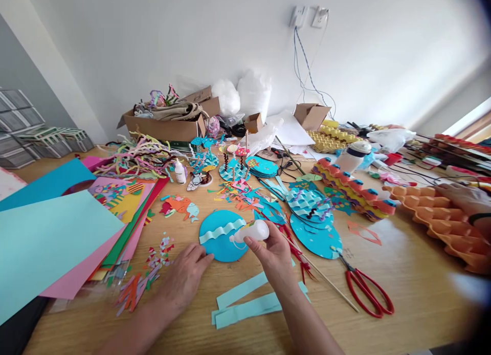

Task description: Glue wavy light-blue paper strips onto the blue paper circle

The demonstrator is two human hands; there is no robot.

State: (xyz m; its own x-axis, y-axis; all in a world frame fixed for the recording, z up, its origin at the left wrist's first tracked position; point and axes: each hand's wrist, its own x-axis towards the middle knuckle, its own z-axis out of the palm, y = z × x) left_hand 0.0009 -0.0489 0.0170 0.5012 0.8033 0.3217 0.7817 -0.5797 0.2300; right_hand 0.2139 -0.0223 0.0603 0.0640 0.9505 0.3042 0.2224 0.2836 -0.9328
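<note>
My right hand is closed around a white glue bottle. The bottle is tipped sideways, its nozzle pointing left over a round blue paper disc. A wavy light-blue paper strip runs across the disc. Against the disc's lower left edge rest the fingers of my left hand, lying low on the table with no object visible in them. Several light-blue paper strips lie nearer to me, partly behind my right forearm.
Red-handled scissors and a thin wooden stick lie on the right. Coloured sheets cover the left side. Another person's hand is by an orange egg tray. Behind are a second glue bottle and a cardboard box.
</note>
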